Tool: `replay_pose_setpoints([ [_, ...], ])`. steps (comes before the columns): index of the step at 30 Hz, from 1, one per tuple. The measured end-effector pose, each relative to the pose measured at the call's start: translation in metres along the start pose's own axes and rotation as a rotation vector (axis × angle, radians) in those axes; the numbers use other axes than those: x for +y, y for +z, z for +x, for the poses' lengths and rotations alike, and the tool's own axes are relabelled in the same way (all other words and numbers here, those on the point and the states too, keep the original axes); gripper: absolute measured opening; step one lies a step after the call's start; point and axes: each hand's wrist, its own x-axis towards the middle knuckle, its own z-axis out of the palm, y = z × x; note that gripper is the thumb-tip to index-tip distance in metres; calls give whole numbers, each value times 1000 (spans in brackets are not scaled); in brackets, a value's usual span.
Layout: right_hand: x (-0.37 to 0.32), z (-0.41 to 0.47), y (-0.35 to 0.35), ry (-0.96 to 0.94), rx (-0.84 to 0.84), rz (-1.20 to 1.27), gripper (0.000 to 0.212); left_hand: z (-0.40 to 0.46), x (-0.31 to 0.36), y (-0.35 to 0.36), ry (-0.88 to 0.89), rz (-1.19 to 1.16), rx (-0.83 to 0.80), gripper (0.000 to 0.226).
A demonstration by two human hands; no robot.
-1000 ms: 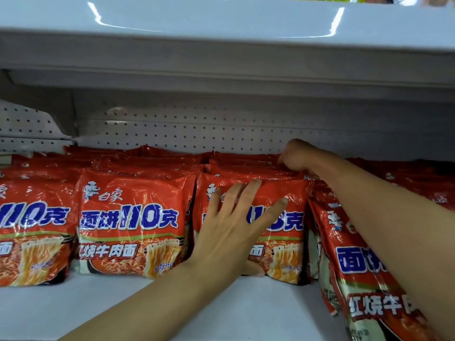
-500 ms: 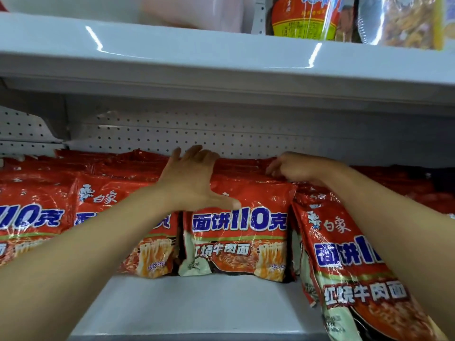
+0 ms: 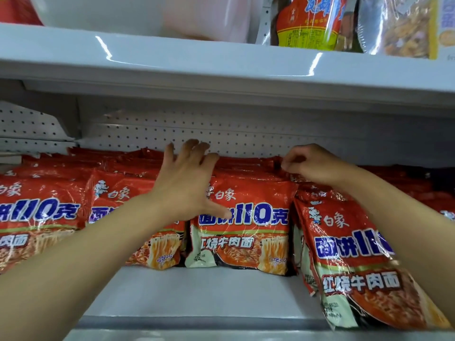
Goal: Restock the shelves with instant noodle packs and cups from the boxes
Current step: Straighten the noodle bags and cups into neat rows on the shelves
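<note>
Red instant noodle packs stand in rows on a white shelf (image 3: pixel 197 294). My left hand (image 3: pixel 187 183) is spread with straight fingers over the top of the middle pack (image 3: pixel 246 232), its thumb lying on the pack's front. My right hand (image 3: pixel 312 166) has curled fingers that pinch the top edge of the packs behind that middle one. A further pack (image 3: pixel 354 264) leans forward at the right, under my right forearm. More packs (image 3: pixel 41 217) fill the shelf to the left.
The upper shelf (image 3: pixel 221 67) hangs close above my hands and carries other bagged goods (image 3: pixel 310 23). A perforated back panel (image 3: pixel 221 134) closes the rear. Bare shelf surface lies in front of the middle packs.
My left hand moved from the front of the middle pack up to its top edge. My right hand stayed at the packs' top edge. The view tilted upward, showing the upper shelf's goods.
</note>
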Motion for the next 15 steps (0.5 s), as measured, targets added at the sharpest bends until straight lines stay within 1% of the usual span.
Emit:
replay_pose_setpoints([
  [2,-1,-11,-5,37,-115,-71,21,-18,15,4,69,26,35,115],
  [4,-7,-19,-4,85,-209,-138,34,-32,31,14,119,21,14,112],
  [5,-10,-21,-2,99,-213,-157,38,-36,38,21,126,11,-12,112],
  [7,-16,-22,2,92,-164,-221,39,-39,49,33,96,-17,-60,113],
  [10,-22,-22,6,58,-97,-316,37,-37,54,42,32,-30,-62,117],
  [13,-24,-23,8,76,-132,-281,40,-37,52,43,2,-11,-50,124],
  [15,-22,-25,11,32,-158,-242,32,-39,51,45,-8,8,-40,126],
])
